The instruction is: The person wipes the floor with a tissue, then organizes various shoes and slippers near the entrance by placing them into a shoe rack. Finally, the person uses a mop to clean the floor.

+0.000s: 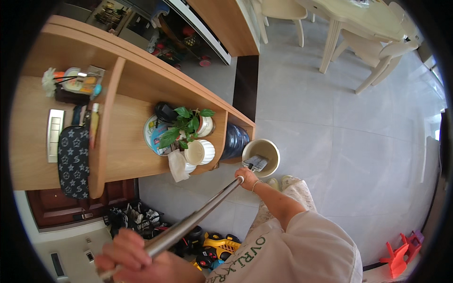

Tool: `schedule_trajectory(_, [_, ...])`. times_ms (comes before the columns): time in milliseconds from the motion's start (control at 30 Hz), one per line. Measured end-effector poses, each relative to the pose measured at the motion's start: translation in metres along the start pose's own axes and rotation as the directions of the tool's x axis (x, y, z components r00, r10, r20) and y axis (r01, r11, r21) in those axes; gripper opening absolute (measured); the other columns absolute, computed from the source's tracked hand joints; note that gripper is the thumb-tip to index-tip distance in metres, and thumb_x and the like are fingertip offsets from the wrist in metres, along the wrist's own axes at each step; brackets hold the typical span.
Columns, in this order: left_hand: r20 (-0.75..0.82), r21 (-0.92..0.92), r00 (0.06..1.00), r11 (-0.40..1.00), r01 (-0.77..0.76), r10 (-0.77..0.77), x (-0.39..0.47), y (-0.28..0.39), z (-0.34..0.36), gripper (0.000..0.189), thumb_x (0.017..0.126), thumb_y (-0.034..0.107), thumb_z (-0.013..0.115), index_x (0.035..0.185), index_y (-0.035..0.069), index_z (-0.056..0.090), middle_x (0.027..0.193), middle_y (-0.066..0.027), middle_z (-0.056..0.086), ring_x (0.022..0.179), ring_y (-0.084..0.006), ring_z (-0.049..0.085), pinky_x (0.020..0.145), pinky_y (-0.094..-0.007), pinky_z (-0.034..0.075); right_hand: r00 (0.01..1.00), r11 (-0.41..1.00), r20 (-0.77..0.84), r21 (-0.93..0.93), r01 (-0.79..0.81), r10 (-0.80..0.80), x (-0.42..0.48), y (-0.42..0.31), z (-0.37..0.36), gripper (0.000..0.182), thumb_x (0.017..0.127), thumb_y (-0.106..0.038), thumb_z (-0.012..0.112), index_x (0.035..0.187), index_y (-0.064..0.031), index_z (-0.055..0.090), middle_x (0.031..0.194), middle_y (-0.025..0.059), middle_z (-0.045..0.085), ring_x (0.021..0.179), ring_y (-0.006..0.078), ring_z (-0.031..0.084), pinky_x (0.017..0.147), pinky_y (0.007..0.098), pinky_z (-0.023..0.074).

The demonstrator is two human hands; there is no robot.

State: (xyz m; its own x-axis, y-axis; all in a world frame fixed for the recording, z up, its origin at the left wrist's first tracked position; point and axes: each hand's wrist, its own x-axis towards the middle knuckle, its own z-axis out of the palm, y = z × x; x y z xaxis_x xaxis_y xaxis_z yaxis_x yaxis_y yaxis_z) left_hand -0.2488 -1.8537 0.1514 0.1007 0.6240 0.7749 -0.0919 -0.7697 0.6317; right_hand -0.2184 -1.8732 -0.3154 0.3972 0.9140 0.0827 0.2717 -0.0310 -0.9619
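My right hand (248, 179) grips the lower part of a metal mop pole (198, 216), close to a white ring on it. Higher up, near the camera, my left hand (132, 260) is wrapped around the same pole and looks slightly blurred. The pole slants down to a flat mop head with a grey pad (260, 162), which lies tilted inside a cream bucket (272, 155). The bucket stands on the grey tiled floor, beside the end of a wooden shelf unit (132, 106) and just ahead of my feet.
On the shelves are a potted plant (187, 123), a white ribbed pot (201, 152), a blue water bottle (235, 139) and a star-patterned pouch (73, 161). Shoes (136, 217) and a yellow toy vehicle (221, 244) lie below. A pale table (361, 17), chairs and a red stool (396, 260) stand right.
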Motion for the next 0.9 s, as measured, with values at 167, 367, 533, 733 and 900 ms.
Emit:
schedule_trajectory(167, [0.008,-0.114,1.000,0.993,-0.021,0.022,0.018,-0.012,-0.006,0.014,0.085,0.014,0.049,0.089,0.004,0.040,0.060,-0.0041,0.045,0.042,-0.0138,0.042,0.054,-0.0337,0.045,0.990,0.994,0.098,-0.034,0.108,-0.104,0.024,-0.105,-0.044,0.009,0.070,-0.014,0.060,0.078,-0.0092,0.059,0.073,0.0160,0.060,0.072,0.0353,0.059,0.065,0.0436,0.0491])
schedule_trajectory(367, [0.122,-0.045,0.985,0.992,-0.115,0.119,0.022,-0.022,-0.019,0.035,0.094,0.037,0.036,0.099,0.003,0.036,0.072,-0.0047,0.046,0.060,-0.0130,0.046,0.075,-0.0368,0.044,0.926,0.919,0.113,0.217,0.330,-0.359,0.050,-0.355,-0.118,0.032,0.071,-0.013,0.069,0.096,-0.0088,0.048,0.074,0.0152,0.061,0.069,0.0340,0.063,0.060,0.0382,0.0498])
schedule_trajectory(533, [0.218,-0.073,0.975,0.997,-0.025,0.040,0.022,-0.024,-0.033,0.031,0.092,0.024,0.040,0.106,-0.003,0.036,0.085,-0.0116,0.057,0.077,-0.0203,0.056,0.088,-0.0397,0.040,0.886,0.862,0.038,0.252,0.440,-0.463,0.061,-0.386,-0.114,0.034,0.071,-0.016,0.069,0.098,-0.0071,0.051,0.078,0.0181,0.062,0.070,0.0355,0.063,0.062,0.0395,0.0503])
schedule_trajectory(733, [0.210,-0.148,0.978,0.989,0.024,0.007,0.041,-0.032,-0.010,0.024,0.089,0.013,0.046,0.107,-0.002,0.040,0.089,-0.0151,0.064,0.085,-0.0206,0.060,0.087,-0.0343,0.041,0.954,0.953,-0.018,-0.057,0.296,-0.298,0.056,-0.208,-0.067,0.030,0.074,-0.028,0.067,0.094,-0.0086,0.054,0.072,0.0170,0.060,0.068,0.0389,0.059,0.061,0.0438,0.0499])
schedule_trajectory(900, [0.163,-0.133,0.986,0.990,0.042,-0.020,0.057,-0.055,-0.010,0.018,0.093,0.012,0.042,0.104,-0.002,0.040,0.088,-0.0150,0.063,0.078,-0.0196,0.063,0.074,-0.0291,0.048,0.984,0.998,0.170,0.027,-0.050,0.045,0.046,-0.129,-0.033,0.044,0.079,-0.029,0.064,0.114,-0.0042,0.053,0.100,0.0187,0.060,0.091,0.0309,0.058,0.077,0.0376,0.0486])
